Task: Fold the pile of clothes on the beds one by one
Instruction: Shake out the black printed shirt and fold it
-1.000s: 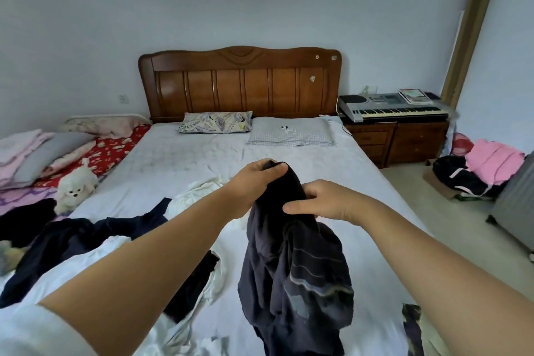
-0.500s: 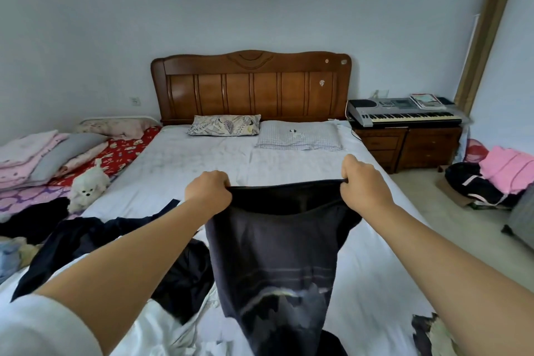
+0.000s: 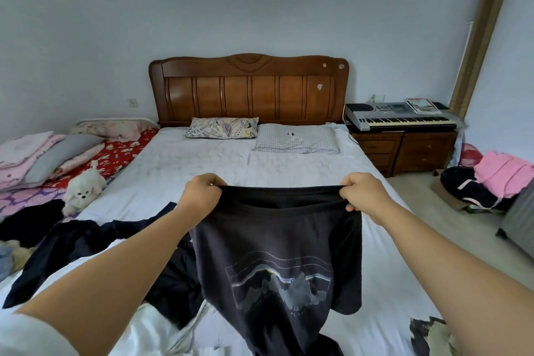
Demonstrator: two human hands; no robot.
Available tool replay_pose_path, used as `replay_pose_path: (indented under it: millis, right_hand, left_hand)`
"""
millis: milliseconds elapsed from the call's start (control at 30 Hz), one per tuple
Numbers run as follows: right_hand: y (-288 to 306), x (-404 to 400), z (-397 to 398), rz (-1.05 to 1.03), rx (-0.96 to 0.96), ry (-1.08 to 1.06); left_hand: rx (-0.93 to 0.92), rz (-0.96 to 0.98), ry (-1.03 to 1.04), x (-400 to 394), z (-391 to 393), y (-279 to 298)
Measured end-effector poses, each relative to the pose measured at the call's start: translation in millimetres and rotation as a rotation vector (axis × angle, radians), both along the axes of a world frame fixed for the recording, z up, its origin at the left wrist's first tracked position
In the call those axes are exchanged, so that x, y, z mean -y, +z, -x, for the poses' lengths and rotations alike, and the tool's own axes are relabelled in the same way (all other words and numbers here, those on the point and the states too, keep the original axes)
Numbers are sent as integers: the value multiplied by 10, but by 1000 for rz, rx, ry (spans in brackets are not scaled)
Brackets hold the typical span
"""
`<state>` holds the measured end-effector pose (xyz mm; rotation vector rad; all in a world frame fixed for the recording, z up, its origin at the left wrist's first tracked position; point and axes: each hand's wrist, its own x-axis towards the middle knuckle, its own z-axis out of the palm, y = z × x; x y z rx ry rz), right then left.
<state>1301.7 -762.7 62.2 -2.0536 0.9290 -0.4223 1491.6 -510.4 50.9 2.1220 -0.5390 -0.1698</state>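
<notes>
Dark grey printed T-shirt (image 3: 277, 263) held up above the white-sheeted bed (image 3: 202, 170).
Left hand (image 3: 202, 193) and right hand (image 3: 362, 192) each pinch one top corner; its lower hem runs out of frame below.

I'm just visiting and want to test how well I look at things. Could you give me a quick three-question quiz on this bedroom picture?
1. True or false: the left hand and right hand each grip the dark T-shirt by its top edge.
2. What stands on the wooden cabinet? A) a lamp B) an electronic keyboard C) a television
3. Fill in: a white toy ____ sits left of the bed.

Key: 1 true; 2 B; 3 dog.
</notes>
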Motion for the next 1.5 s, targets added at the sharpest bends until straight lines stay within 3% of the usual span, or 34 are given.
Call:
replay_pose_path:
  millis: [167, 267, 367, 467, 667, 800, 933, 1200, 1400, 1500]
  right_hand:
    - [-51, 30, 44, 115, -172, 212]
    - [-121, 27, 56, 98, -138, 206]
    - [-141, 30, 36, -152, -28, 174]
    - [-121, 30, 48, -456, 56, 250]
    - [-171, -7, -2, -625, 207, 467]
    - [-153, -18, -31, -475, 113, 547]
    - [-120, 49, -21, -522, 69, 645]
    - [-68, 96, -91, -26, -203, 654]
    - [14, 160, -95, 5, 34, 558]
    - [59, 186, -94, -12, 46, 586]
  left_hand:
    - [211, -243, -197, -128, -25, -79]
    - [323, -352, -391, -202, -10, -100]
    - [551, -501, -546, -272, -26, -155]
    - [714, -447, -609, -286, -26, -154]
    - [598, -185, -490, -229, -65, -100]
    - [500, -146, -438, -175, -74, -55]
    - [409, -94, -349, -141, -112, -49]
    - [361, -41, -342, 11, -161, -16]
    - [271, -43, -339, 87, -215, 64]
    - [186, -7, -343, 122, -220, 114]
